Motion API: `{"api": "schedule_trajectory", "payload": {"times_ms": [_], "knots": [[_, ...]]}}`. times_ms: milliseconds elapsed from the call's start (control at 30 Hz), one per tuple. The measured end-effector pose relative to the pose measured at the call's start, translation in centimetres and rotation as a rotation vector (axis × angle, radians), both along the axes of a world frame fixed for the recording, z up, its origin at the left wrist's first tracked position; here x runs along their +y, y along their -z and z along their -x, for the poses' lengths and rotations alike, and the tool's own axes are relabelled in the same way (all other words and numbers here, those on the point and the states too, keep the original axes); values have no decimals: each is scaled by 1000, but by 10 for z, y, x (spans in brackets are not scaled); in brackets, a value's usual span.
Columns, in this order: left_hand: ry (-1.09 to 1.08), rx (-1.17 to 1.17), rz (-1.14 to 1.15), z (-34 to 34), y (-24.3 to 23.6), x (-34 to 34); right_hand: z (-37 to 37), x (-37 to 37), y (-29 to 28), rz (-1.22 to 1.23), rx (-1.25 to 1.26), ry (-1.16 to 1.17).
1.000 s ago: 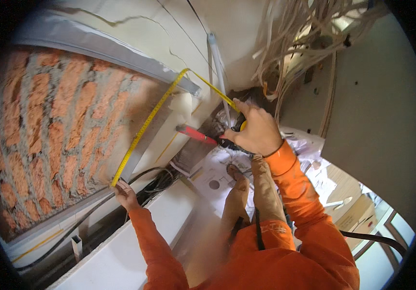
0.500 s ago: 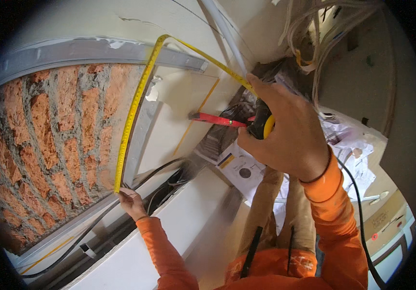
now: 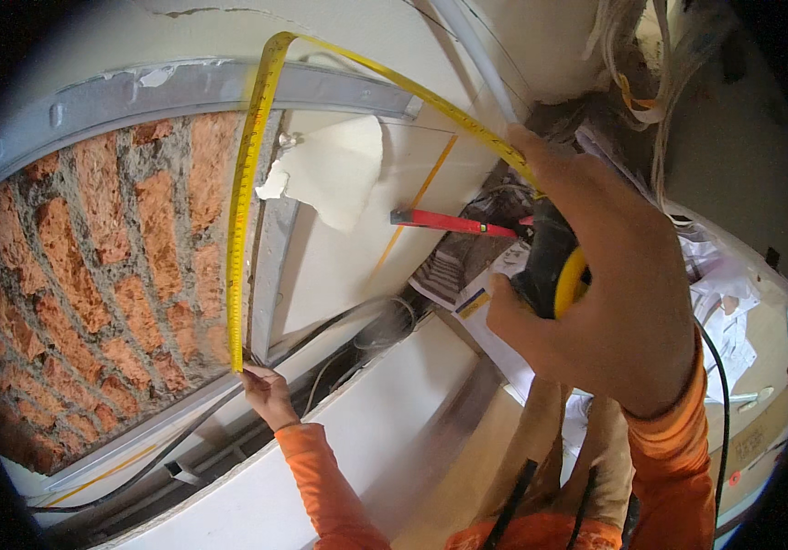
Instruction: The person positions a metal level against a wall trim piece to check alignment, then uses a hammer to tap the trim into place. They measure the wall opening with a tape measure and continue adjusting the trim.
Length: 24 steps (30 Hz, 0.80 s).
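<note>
My right hand (image 3: pixel 623 293) grips a black and yellow tape measure (image 3: pixel 570 280) by its case, thumb on one side and fingers on the other. Its yellow blade (image 3: pixel 249 192) runs out to the left, folds sharply near the metal profile, then drops along the edge of the bare brick. At the blade's lower end, my left hand (image 3: pixel 268 396) pinches the tip against the bottom of the opening, beside the upright metal stud. Behind the tape case, a red spirit level (image 3: pixel 454 222) is partly hidden.
Exposed brickwork (image 3: pixel 92 275) fills the left, framed above by a grey metal profile (image 3: pixel 165 90). A torn board flap (image 3: pixel 334 174) hangs by the stud. Below runs a white ledge (image 3: pixel 366 440) with black cable (image 3: pixel 156 454) behind it. Papers (image 3: pixel 724 293) and loose wires (image 3: pixel 664 110) are at right.
My right hand with the tape measure appears larger and farther right. The view has shifted, and the blade's fold sits higher and farther left. My left hand still pinches the tip.
</note>
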State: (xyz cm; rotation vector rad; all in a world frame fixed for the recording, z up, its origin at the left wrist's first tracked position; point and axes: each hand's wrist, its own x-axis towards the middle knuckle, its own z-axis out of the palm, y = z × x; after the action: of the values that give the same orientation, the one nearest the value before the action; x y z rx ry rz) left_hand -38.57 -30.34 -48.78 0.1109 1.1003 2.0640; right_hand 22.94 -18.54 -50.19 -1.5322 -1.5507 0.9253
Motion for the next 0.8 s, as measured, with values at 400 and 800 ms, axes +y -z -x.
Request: {"api": "schedule_trajectory", "payload": {"times_ms": [400,800], "knots": [[47,-74,-26,-34,-7,5,15,2,22,-172,-12,44],[-12,-128,43,-17,-22,6,28,-9,34,-311,-294,41]]}}
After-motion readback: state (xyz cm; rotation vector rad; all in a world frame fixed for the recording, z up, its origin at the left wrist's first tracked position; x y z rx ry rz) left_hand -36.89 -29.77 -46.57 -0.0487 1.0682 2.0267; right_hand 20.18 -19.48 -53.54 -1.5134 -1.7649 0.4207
